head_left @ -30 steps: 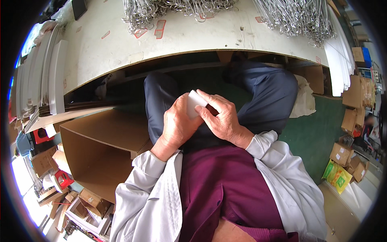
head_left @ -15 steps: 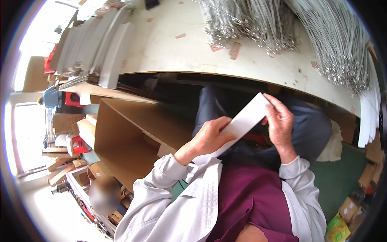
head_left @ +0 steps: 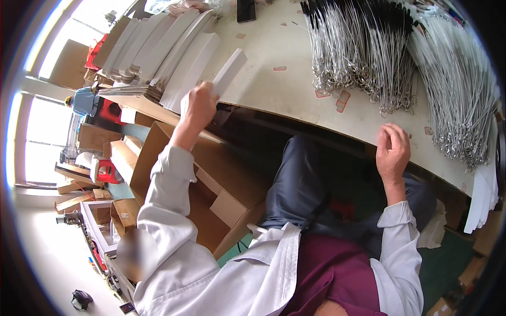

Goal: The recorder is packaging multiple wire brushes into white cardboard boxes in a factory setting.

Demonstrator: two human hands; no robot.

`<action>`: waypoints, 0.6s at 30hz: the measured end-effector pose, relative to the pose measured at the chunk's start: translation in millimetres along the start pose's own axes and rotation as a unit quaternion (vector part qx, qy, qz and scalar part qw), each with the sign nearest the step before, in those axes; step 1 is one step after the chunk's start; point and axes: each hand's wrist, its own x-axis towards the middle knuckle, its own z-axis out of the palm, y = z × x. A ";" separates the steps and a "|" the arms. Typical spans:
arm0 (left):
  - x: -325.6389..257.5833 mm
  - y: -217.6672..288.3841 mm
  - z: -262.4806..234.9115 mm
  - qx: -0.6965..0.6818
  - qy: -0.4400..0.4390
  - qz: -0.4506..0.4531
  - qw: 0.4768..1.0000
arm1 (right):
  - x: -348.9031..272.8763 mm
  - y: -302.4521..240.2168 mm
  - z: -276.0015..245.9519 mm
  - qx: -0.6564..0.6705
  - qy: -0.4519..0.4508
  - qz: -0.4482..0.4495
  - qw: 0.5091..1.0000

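Observation:
At the left edge of the table, my left hand [head_left: 199,108] grips a slim white box [head_left: 230,71] by its near end. The box points up and away over the tabletop, beside a row of similar white boxes [head_left: 191,68]. My right hand [head_left: 393,150] is raised by the table's front edge with its fingers curled together, and no thing shows in it. Beyond it lie bundles of thin steel wires [head_left: 363,58] with looped near ends and black far ends. Another thick bundle of wires in clear sleeves [head_left: 457,95] is at the right.
An open cardboard carton [head_left: 229,208] stands left of my legs. A black phone [head_left: 246,10] lies at the table's back. White strips [head_left: 482,203] hang over the right edge. Further left are a red stool [head_left: 107,171], cartons and a person in blue [head_left: 84,101].
My left hand has carried the white box from my lap up to the left side of the table. My right hand has let go of it and moved to the table's front edge.

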 end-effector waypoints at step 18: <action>73.0 -66.4 44.9 0.211 0.143 0.066 0.965 | -0.7 -4.8 0.1 -0.056 0.032 0.005 0.998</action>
